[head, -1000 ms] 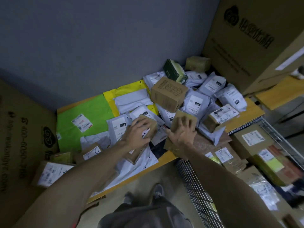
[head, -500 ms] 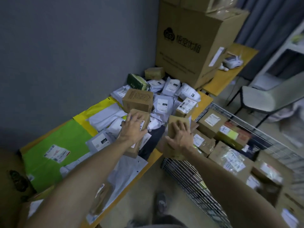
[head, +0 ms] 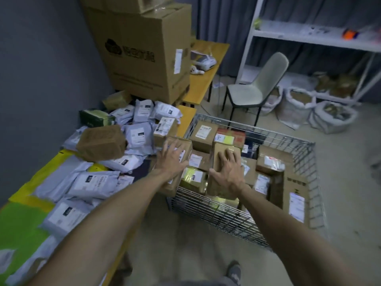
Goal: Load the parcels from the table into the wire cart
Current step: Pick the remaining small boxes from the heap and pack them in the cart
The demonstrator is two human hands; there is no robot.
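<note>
Brown corrugated cardboard is forming both parcels in the hands. Head view: the left hand [head: 172, 159] is clasping a labelled carton [head: 184, 148] from above, fingers fanned across its top face, with a white barcode label showing beside the fingertips. The carton is hanging tilted between the tabletop's [head: 186, 118] cart-side edge and the wire cart's [head: 288, 139] near left corner. The right hand [head: 228, 172] is gripping a plain kraft parcel [head: 218, 188], longer than wide, with the palm lying on top and the thumb hooking its left side. This parcel is hovering just inside the cart's near wall, above stacked cartons [head: 203, 133] bearing white labels. Grey poly mailers [head: 92, 182] and a tilted brown box [head: 101, 141] are crowding the tabletop along the wall-side edge.
</note>
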